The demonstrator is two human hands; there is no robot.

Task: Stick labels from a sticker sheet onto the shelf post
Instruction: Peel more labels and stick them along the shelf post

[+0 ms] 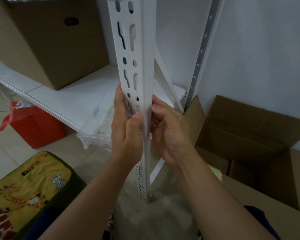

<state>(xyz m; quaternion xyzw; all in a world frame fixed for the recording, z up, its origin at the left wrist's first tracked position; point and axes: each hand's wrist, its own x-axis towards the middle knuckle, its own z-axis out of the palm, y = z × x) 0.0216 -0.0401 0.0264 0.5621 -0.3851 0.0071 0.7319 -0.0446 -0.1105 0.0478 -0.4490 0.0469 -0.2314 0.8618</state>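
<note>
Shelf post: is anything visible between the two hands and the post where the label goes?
Nothing visible. The left hand holds the shelf post with its thumb pressed on the front face, and the right hand touches the post's corner edge. A label cannot be made out.

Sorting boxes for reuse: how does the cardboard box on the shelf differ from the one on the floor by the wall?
The shelf box is closed, with a handle hole in its side. The floor box stands open, flaps spread, right of the shelf post. Both are plain brown cardboard.
</note>
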